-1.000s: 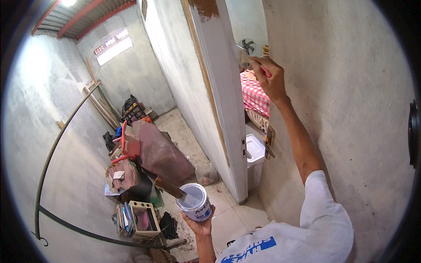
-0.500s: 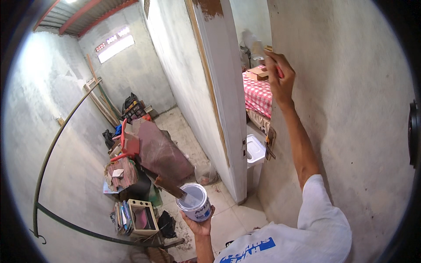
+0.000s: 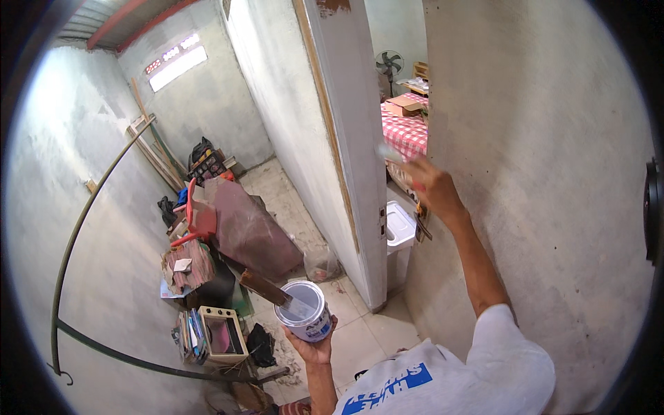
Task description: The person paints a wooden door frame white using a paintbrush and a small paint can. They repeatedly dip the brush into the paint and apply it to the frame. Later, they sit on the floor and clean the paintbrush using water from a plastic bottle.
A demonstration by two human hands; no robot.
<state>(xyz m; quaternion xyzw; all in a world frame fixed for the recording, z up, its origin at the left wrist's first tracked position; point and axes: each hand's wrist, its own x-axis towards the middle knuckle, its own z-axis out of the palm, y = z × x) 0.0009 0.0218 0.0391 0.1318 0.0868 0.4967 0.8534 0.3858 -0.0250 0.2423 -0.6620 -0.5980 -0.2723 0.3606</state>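
Note:
My left hand [image 3: 315,348] is wrapped round the lower side of an open paint can [image 3: 316,329], tilted a little so its grey-white inside shows. A flat wooden stick [image 3: 265,287] leans out over the can's rim, its paint-coated end inside. My right hand [image 3: 437,190] is closed on a paintbrush [image 3: 389,151] with a red handle, blurred by motion. The brush's pale bristles point toward the edge of the white-painted door frame [image 3: 351,149]. Whether they touch it I cannot tell. A brown patch [image 3: 333,7] shows high on the frame.
A metal door handle [image 3: 422,225] and white-lidded bin [image 3: 400,225] are by the doorway. Beyond stand a bed with checked cloth [image 3: 407,135] and a fan [image 3: 389,63]. On the left are a red chair [image 3: 201,216], a covered bulky object [image 3: 252,232], an oven [image 3: 223,335] and a curved pole [image 3: 84,225].
My right hand has come down with the paintbrush, from high in the doorway to beside the frame at mid-height. My left hand keeps the paint can nearly where it was.

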